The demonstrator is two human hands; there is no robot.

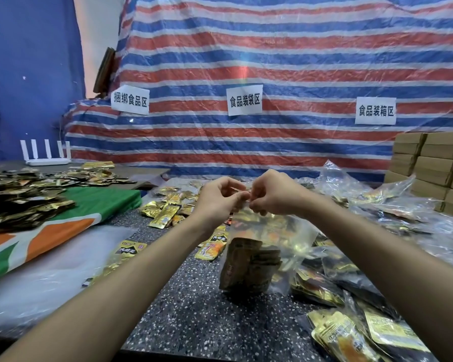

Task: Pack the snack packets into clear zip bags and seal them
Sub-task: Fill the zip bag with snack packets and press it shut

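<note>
A clear zip bag [277,239] hangs upright above the speckled table [194,317], with several brown and gold snack packets [249,267] inside it at the bottom. My left hand [217,199] and my right hand [275,194] pinch the bag's top edge close together, fingertips almost touching. Loose gold snack packets [165,212] lie on the table behind my left hand, and more gold packets [212,249] lie just left of the bag.
Filled clear bags [377,335] pile up at the right. A heap of dark and gold packets [24,202] rests on a green, white and orange cloth [63,231] at the left. Cardboard boxes [434,168] stack at the far right. A white router [47,155] stands at the back left.
</note>
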